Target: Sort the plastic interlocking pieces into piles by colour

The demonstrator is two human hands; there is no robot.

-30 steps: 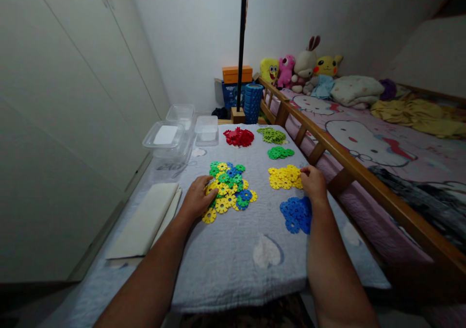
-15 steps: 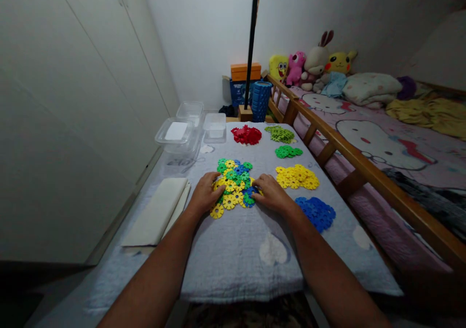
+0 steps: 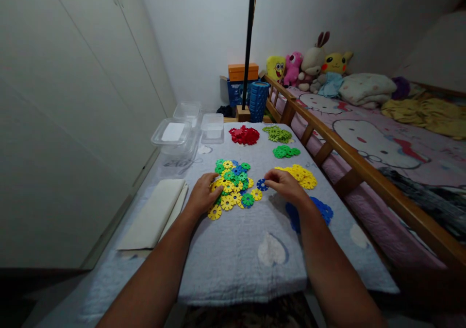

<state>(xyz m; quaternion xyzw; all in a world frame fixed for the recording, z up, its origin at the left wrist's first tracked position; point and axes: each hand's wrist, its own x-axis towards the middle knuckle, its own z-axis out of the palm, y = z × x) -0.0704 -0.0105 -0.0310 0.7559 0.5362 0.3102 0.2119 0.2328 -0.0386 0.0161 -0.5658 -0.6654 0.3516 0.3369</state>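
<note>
A mixed pile of yellow, green and blue plastic snowflake discs [image 3: 228,187] lies in the middle of the cloth-covered table. My left hand [image 3: 203,192] rests against the pile's left side, thumb and fingers apart, touching discs. To the right of the pile, my right hand [image 3: 286,183] pinches a blue snowflake disc [image 3: 261,185] by its edge. Below that disc, a yellow disc [image 3: 256,194] lies at the pile's right edge. My right forearm partly covers a heap of blue discs [image 3: 323,210], and the hand overlaps the heap of yellow discs [image 3: 304,176].
Heaps of red discs [image 3: 243,135], light green discs [image 3: 277,134] and green discs [image 3: 286,151] lie farther back. Clear plastic containers [image 3: 171,136] stand at the back left, with folded paper [image 3: 155,214] nearer. A wooden bed rail [image 3: 349,172] runs along the right.
My right hand has moved right, away from the mixed pile, with a blue disc in its fingers. My left hand stays at the pile. The view has shifted slightly.
</note>
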